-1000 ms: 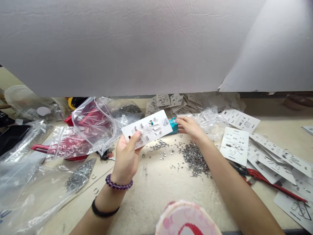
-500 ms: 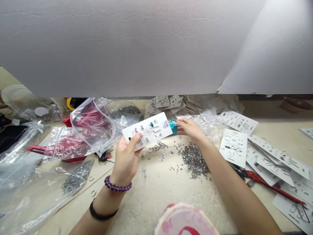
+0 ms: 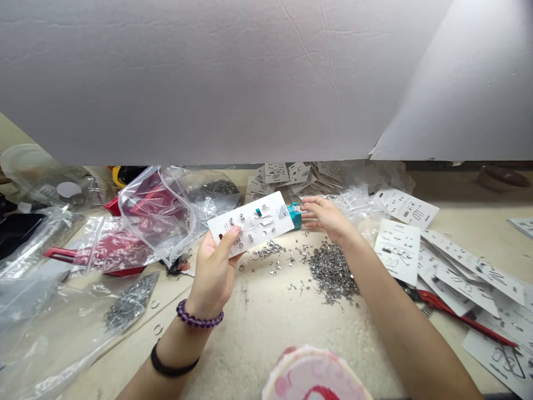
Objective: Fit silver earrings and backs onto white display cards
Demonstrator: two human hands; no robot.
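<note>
A white earring card (image 3: 272,219) with several small metal earrings and a barcode label is held in my left hand (image 3: 216,261), thumb on its face and fingers behind. Teal shows through the card's hang hole and past its right end, where a teal holder (image 3: 295,215), perhaps a tape dispenser, is partly hidden by the card. My right hand (image 3: 327,216) has its fingers drawn together at the right edge of the teal holder. Whatever they pinch is too small to make out. Below lies a heap of small metal earring pieces (image 3: 333,272), with more scattered to its left.
Filled earring cards (image 3: 397,250) overlap at right, beside red-handled pliers (image 3: 462,316). More cards (image 3: 277,173) pile at the back. Clear plastic bags (image 3: 131,300) and a red scoop (image 3: 137,244) crowd the left. A grey board (image 3: 233,83) hangs across the top.
Almost nothing differs. My right fingers have shifted slightly at the teal holder, and the card stays in my left hand.
</note>
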